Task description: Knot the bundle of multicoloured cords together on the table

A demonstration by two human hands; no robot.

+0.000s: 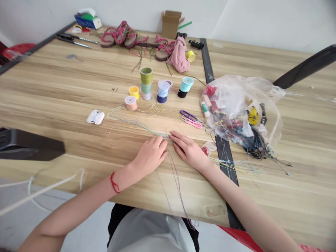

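Left grip (149,156) and right grip (188,151) lie open — thin threads (147,127) pass between them, touching both.

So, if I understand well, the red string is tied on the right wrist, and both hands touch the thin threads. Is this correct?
Not right: the red string is on the left wrist, as the head view shows. The left hand and right hand do touch the thin threads.
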